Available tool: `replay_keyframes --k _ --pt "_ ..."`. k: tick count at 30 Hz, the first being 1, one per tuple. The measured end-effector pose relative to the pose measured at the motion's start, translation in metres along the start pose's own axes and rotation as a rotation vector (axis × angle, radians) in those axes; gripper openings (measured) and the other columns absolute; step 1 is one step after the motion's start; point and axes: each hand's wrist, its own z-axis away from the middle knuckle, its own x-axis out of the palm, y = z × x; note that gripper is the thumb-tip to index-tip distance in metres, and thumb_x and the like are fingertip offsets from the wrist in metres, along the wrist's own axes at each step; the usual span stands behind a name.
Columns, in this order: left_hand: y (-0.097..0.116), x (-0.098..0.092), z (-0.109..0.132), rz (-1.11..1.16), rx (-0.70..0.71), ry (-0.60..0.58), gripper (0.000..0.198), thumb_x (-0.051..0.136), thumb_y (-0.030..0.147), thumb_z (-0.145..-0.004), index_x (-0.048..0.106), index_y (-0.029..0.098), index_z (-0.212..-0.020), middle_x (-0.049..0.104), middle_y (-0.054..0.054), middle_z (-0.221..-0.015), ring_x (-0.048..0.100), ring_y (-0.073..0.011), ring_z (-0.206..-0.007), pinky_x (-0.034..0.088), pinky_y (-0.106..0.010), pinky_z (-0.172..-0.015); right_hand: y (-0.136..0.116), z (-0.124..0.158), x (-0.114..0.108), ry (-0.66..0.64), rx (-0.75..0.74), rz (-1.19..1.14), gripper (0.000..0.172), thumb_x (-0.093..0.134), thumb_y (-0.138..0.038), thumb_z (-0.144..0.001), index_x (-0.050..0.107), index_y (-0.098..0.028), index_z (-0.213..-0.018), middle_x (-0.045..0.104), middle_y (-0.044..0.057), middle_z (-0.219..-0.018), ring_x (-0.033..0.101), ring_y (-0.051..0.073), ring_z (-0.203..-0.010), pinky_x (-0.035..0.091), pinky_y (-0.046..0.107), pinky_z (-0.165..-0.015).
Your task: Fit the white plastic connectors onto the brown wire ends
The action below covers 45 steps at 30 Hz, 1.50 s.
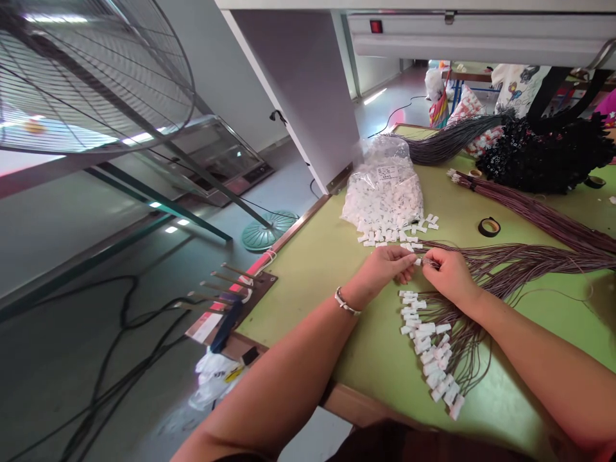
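Observation:
My left hand point(389, 263), with a bracelet at the wrist, pinches a small white plastic connector housing point(418, 261). Facing it, my right hand point(447, 273) is closed on the end of a brown wire, close to the housing. Brown wires point(510, 262) run off to the right behind and under my right hand. Below the hands lie several wires with white connectors point(432, 362) on their ends. Loose white housings point(387, 236) are spread just beyond my left hand, in front of a clear plastic bag point(385, 186) full of them.
On the green table point(298, 289), a black tape roll point(489, 226) lies beyond the wires. A brown wire bundle point(529, 208), a grey wire bundle point(443, 141) and a black heap point(543, 154) are farther back. A pegged bracket point(240, 292) sits on the left edge; a fan point(96, 77) stands left.

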Motion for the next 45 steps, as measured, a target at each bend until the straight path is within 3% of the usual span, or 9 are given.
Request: replay_keyframes --k 4,20,23,27,31,33,37,41,45 --pt "0.000 0.002 0.001 -0.019 0.011 0.011 0.024 0.071 0.033 -0.070 0.063 0.011 -0.073 0.061 -0.001 -0.055 0.055 -0.0072 -0.046 0.047 -0.020 -0.048 -0.001 0.001 -0.001 -0.023 -0.004 0.030 0.009 0.051 -0.020 -0.068 0.057 -0.018 -0.061 0.052 -0.002 -0.052 0.040 0.010 -0.049 0.029 0.023 -0.051" --pt "-0.006 0.015 0.002 -0.555 0.558 0.129 0.010 0.056 0.014 -0.076 0.061 0.016 -0.068 0.060 -0.002 -0.068 0.054 -0.0119 -0.066 0.043 -0.024 -0.063 0.009 -0.005 -0.003 -0.170 0.151 -0.338 0.024 0.049 -0.032 -0.066 0.038 -0.019 -0.050 0.029 -0.006 -0.049 0.025 0.008 -0.050 0.020 0.023 -0.048" --pt "-0.002 0.005 0.003 -0.535 0.401 0.049 0.008 0.058 0.020 -0.076 0.063 0.015 -0.072 0.059 -0.001 -0.064 0.051 -0.0102 -0.058 0.041 -0.023 -0.056 0.009 -0.005 -0.005 -0.224 0.148 -0.327 0.020 0.052 -0.031 -0.064 0.045 -0.018 -0.051 0.035 -0.005 -0.049 0.029 0.008 -0.050 0.022 0.023 -0.048" --pt "0.009 -0.020 0.007 -0.617 0.170 -0.242 0.012 0.063 0.026 -0.073 0.065 0.014 -0.071 0.061 0.000 -0.060 0.049 -0.0089 -0.053 0.038 -0.020 -0.051 0.009 -0.003 -0.005 -0.175 0.131 -0.333 0.018 0.058 -0.030 -0.066 0.055 -0.017 -0.054 0.047 -0.003 -0.051 0.037 0.009 -0.051 0.029 0.024 -0.050" --pt "0.016 -0.033 0.012 -0.701 0.180 -0.492 0.015 0.066 0.030 -0.072 0.069 0.015 -0.070 0.064 -0.001 -0.064 0.053 -0.0095 -0.056 0.040 -0.020 -0.053 0.009 -0.004 -0.004 -0.108 0.247 -0.538 0.021 0.064 -0.038 -0.068 0.062 -0.017 -0.063 0.056 0.000 -0.057 0.045 0.011 -0.052 0.036 0.026 -0.052" --pt "0.015 -0.031 0.009 -0.728 0.260 -0.361 0.021 0.065 0.034 -0.074 0.067 0.015 -0.065 0.062 -0.002 -0.064 0.053 -0.0103 -0.057 0.042 -0.022 -0.056 0.009 -0.005 -0.003 -0.123 0.305 -0.637 0.023 0.067 -0.039 -0.065 0.064 -0.018 -0.071 0.057 -0.001 -0.056 0.044 0.011 -0.049 0.035 0.026 -0.049" --pt "0.006 -0.019 -0.010 -0.774 0.452 0.261 0.015 0.055 0.023 -0.082 0.069 0.017 -0.081 0.064 -0.005 -0.081 0.057 -0.0157 -0.076 0.047 -0.029 -0.072 0.009 -0.007 -0.002 -0.103 0.311 -0.722 0.027 0.071 -0.038 -0.060 0.065 -0.017 -0.077 0.058 -0.002 -0.057 0.043 0.010 -0.048 0.035 0.025 -0.049" --pt "-0.002 -0.012 -0.025 -0.912 0.551 0.154 0.026 0.046 0.012 -0.083 0.071 0.019 -0.088 0.064 -0.008 -0.091 0.057 -0.0196 -0.091 0.046 -0.035 -0.085 0.009 -0.007 -0.002 -0.098 0.286 -0.718 0.021 0.068 -0.036 -0.063 0.064 -0.017 -0.072 0.059 -0.002 -0.059 0.044 0.009 -0.050 0.035 0.025 -0.052" --pt "-0.001 -0.013 -0.022 -0.972 0.494 0.107 0.028 0.046 0.012 -0.082 0.072 0.019 -0.087 0.063 -0.008 -0.088 0.056 -0.0201 -0.089 0.047 -0.035 -0.083 0.009 -0.006 -0.003 -0.099 0.307 -0.690 0.020 0.062 -0.036 -0.067 0.061 -0.017 -0.070 0.057 -0.001 -0.057 0.039 0.008 -0.047 0.030 0.023 -0.047"
